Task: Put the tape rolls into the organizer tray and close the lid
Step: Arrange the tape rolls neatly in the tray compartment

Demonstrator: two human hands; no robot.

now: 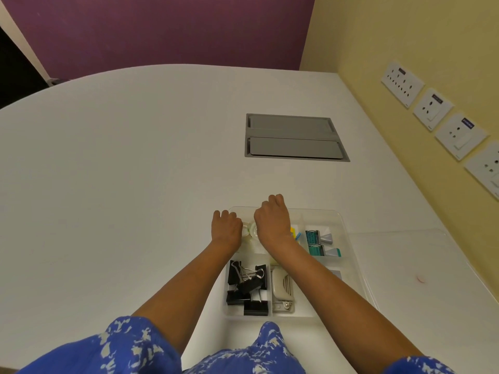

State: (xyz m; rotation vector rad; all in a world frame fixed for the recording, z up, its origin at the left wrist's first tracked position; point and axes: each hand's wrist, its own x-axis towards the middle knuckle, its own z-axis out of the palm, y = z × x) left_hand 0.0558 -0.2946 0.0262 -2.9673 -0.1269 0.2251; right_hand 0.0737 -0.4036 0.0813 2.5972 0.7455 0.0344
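Here, tape rolls (249, 231) are being settled into the tray (351, 238) between the 2 curled hands, left hand (226, 225) and right hand (272, 220), grips hidden; the lid (432, 265), beside the right hand, probably comes next.

Hands hide most of tape rolls (249, 231)

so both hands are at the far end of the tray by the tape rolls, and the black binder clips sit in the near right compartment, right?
Not quite. The head view shows the binder clips in the near left compartment of the tray, not the near right. The rest holds: the left hand and right hand are both at the far end by the tape rolls.
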